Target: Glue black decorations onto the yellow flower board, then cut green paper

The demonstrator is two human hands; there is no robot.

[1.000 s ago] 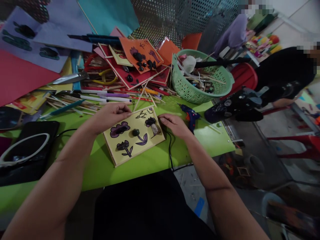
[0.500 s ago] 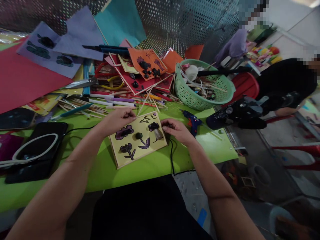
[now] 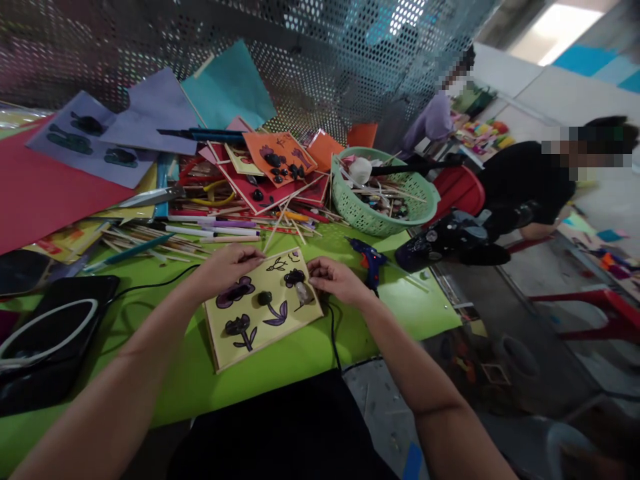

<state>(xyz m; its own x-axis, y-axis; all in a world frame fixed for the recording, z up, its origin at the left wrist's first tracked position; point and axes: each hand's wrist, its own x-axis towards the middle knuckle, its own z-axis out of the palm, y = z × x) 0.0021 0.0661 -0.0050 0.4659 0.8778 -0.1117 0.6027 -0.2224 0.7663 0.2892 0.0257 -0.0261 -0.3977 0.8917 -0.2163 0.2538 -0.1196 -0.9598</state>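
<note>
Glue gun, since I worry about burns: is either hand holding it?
No, the left hand and right hand are both at the yellow panel, while the glue gun lies on the green table.

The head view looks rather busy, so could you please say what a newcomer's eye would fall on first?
Probably the yellow card with dark flowers, lying on the green table between the left hand and the right hand. Next might come the pale green basket beyond the right hand, then the large red sheet at the far left.
</note>
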